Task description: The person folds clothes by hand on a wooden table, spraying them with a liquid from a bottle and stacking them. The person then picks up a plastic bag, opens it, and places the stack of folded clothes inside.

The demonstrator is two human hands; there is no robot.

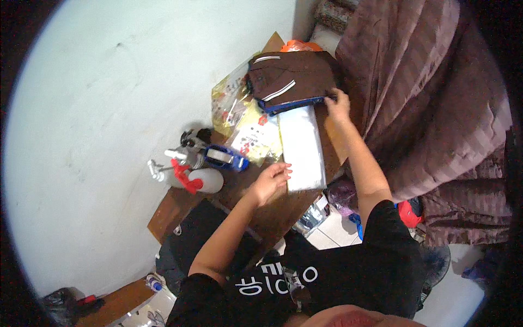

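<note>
My right hand (339, 107) is at the right front corner of a pile of folded garments, its fingertips touching the edge; whether they grip it cannot be told. On top of the pile lies a dark brown garment (302, 77) with white-striped trim, and blue and black cloth shows below it. In front of the pile is a stack of clear plastic bags (303, 151) on the wooden table. My left hand (273, 183) hovers by the stack's left edge, fingers apart, holding nothing. Printed yellowish plastic packaging (257, 137) lies left of the stack.
Left on the table (265, 216) stand spray bottles, one with a red trigger head (186, 178), beside a blue tape dispenser (226, 157). A white wall (102, 102) borders the left side. A brown striped curtain (429, 102) hangs at the right. Orange plastic (301, 45) shows behind the pile.
</note>
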